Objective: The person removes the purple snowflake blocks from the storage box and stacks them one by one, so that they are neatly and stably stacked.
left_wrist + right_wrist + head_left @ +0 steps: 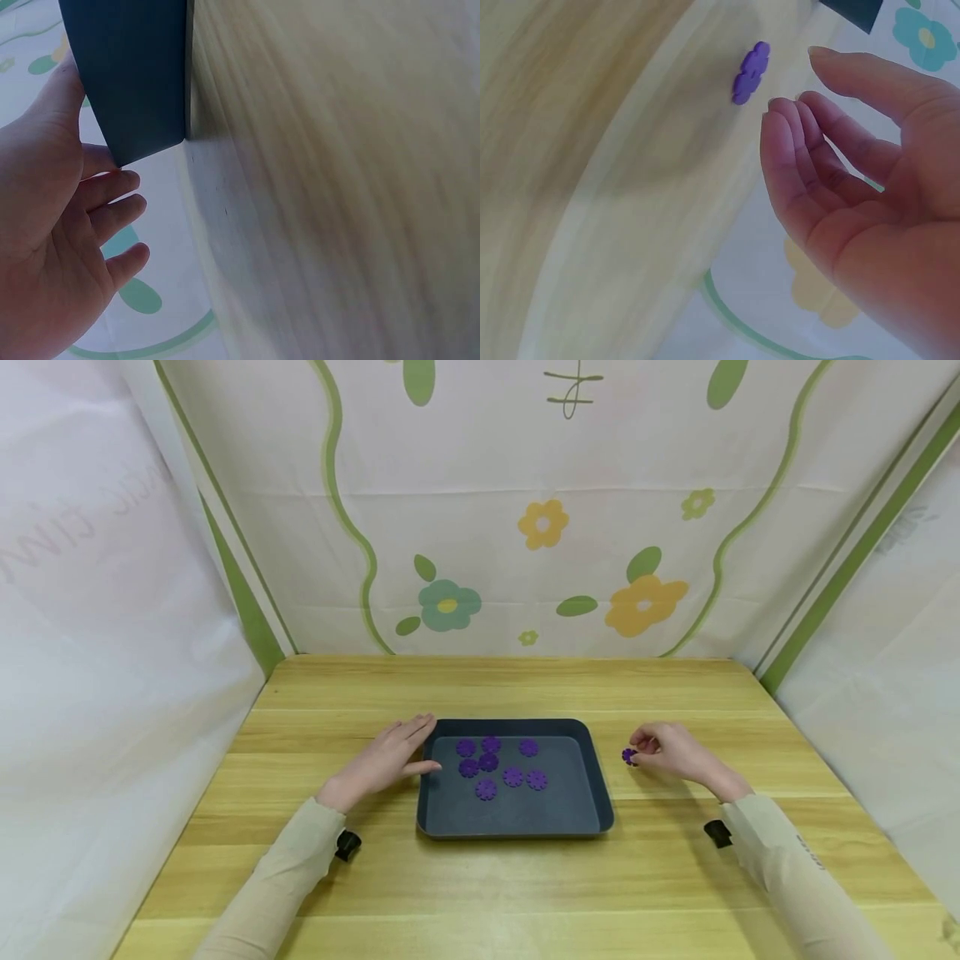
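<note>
A dark grey rectangular tray (517,820) lies on the table with several purple notched discs (486,789) in it. My left hand (386,758) holds the tray's back left corner, thumb over the left wall and index finger at the back edge. In the left wrist view the tray's outer wall (135,75) hides part of the thumb and index finger. Right of the tray, my right hand (670,752) hovers beside a single purple disc (628,757). In the right wrist view this disc (751,73) lies just off the fingertips, with a gap between; thumb and fingers are apart.
A light wooden table (517,893) carries everything. White fabric with printed flowers (543,524) hangs behind it, and white cloth walls (112,652) stand at both sides. A black band piece (347,845) shows at the left wrist, another (717,834) at the right.
</note>
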A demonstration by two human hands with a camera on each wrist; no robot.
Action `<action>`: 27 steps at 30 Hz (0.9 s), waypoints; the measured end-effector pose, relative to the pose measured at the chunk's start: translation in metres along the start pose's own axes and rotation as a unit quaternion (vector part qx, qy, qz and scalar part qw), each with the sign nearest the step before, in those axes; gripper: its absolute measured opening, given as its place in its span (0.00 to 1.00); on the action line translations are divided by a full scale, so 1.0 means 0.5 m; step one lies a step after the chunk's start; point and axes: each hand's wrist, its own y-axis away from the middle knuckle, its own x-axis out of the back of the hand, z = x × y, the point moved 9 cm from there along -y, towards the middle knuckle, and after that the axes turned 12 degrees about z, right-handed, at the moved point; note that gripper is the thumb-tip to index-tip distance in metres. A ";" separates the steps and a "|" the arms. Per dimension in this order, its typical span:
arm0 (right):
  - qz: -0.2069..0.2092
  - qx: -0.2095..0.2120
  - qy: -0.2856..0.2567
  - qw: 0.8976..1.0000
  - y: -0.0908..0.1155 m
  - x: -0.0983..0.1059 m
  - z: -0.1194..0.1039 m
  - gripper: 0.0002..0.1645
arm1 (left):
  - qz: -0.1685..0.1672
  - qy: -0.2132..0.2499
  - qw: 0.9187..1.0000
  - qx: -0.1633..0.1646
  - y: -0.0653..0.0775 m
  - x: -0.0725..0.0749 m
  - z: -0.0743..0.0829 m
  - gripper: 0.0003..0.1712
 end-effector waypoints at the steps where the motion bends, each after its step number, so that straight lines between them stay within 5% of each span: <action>1: 0.000 0.001 0.000 1.000 -0.001 0.001 -0.003 0.13 | -0.001 0.001 1.000 0.000 0.000 0.000 0.000 0.45; 27: -0.018 0.050 -0.025 0.998 -0.030 0.003 -0.119 0.12 | 0.007 -0.005 1.000 -0.008 -0.001 0.007 0.007 0.45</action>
